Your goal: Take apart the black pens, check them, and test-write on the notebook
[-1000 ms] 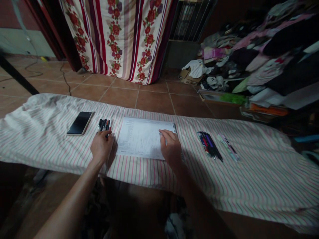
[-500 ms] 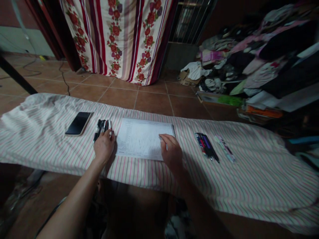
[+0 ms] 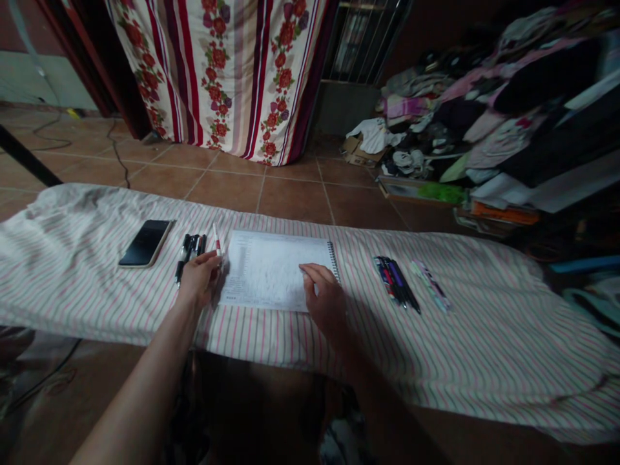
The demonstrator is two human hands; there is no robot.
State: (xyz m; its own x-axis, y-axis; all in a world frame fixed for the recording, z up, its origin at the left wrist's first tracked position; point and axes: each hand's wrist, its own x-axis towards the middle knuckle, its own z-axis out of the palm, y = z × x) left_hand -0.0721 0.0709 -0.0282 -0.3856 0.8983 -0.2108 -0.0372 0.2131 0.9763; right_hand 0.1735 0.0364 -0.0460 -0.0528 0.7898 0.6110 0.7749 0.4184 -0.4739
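A spiral notebook (image 3: 271,268) lies open on a striped cloth (image 3: 484,349) covering a long low surface. My left hand (image 3: 198,279) is at the notebook's left edge, fingers pinched round a white pen with a red band (image 3: 217,240) that points away from me. Just left of it lie several dark pens (image 3: 190,248). My right hand (image 3: 324,297) rests palm down on the notebook's lower right part, fingers lying flat on the page.
A black phone (image 3: 144,243) lies left of the dark pens. More pens (image 3: 396,283) and a pale patterned pen (image 3: 430,285) lie right of the notebook. Behind are a tiled floor, a floral curtain (image 3: 232,71) and a heap of clothes (image 3: 484,110).
My left hand has lifted one white pen out of the dark pen group and moved it toward the notebook. The right hand has stayed on the page. The view has drifted slightly.
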